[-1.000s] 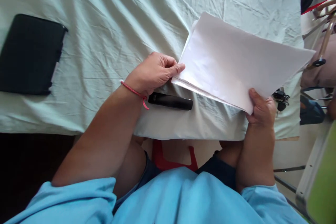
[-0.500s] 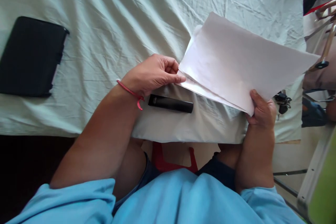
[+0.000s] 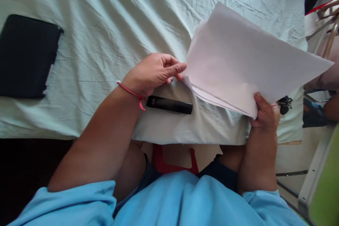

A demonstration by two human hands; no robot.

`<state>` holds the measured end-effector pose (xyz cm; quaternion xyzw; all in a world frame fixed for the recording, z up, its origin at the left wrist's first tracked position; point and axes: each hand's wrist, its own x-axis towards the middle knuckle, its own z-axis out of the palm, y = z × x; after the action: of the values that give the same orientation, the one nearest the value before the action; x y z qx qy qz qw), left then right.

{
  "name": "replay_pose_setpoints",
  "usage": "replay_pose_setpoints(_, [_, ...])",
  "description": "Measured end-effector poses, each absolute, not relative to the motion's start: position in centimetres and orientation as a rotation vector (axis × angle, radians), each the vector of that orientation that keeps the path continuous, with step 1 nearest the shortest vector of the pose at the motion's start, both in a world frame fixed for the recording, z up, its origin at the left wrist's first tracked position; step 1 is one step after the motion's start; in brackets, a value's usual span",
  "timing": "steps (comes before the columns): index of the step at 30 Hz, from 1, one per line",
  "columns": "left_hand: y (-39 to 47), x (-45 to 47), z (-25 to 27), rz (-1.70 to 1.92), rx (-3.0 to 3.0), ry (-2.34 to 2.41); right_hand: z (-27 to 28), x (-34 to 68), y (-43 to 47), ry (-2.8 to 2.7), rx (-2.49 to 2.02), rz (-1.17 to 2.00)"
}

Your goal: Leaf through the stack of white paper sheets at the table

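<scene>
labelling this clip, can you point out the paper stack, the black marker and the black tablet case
paper stack point(image 3: 238, 67), head view, middle of top sheet
black marker point(image 3: 169, 105), head view, middle of barrel
black tablet case point(image 3: 25, 56), head view, centre of cover

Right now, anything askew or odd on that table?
Mostly tidy. The sheets of paper are fanned apart at the corner near the left hand, with the top sheet lifted off the rest; the right hand pinches the opposite corner. The tablecloth is creased. The black stapler lies flat.
</scene>
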<state>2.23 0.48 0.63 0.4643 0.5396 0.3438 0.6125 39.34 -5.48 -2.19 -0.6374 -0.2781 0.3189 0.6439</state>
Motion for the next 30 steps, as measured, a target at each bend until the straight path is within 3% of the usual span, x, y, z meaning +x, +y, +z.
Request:
replay_pose_setpoints(6, [0.7, 2.4, 0.2, 0.876, 1.066, 1.391, -2.4, 39.2, -5.3, -0.632, -1.423, 0.705])
replay_pose_setpoints(30, [0.0, 2.8, 1.0, 0.901, 1.059, 1.233, -2.5, 38.5, -5.4, -0.640, -1.394, 0.693])
